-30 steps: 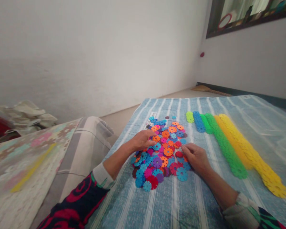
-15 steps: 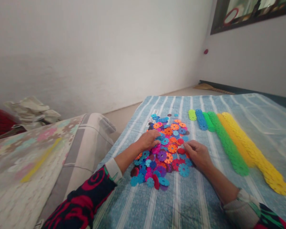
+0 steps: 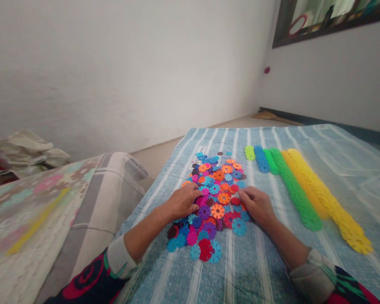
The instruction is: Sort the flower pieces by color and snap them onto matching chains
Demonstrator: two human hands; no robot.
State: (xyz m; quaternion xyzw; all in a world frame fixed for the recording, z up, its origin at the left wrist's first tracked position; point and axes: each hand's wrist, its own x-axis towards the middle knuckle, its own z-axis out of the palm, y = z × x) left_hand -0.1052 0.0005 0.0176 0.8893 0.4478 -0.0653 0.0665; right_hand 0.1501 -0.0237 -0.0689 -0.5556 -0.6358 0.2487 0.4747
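Notched discs (image 3: 218, 210), too overlapped to count, lie heaped on one striped cloth (image 3: 247, 274). Your left hand (image 3: 182, 202) and right hand (image 3: 258, 205) curl at their edges; whether either grasps one, I cannot tell. Six coloured rows (image 3: 296, 192) lie rightward.

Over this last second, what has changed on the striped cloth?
The left hand has moved over the pile of discs toward the wearer; whether it grips any is unclear. At the pile's near edge, a blue disc now lies right of the red disc. The right hand, green row and yellow row stayed put.
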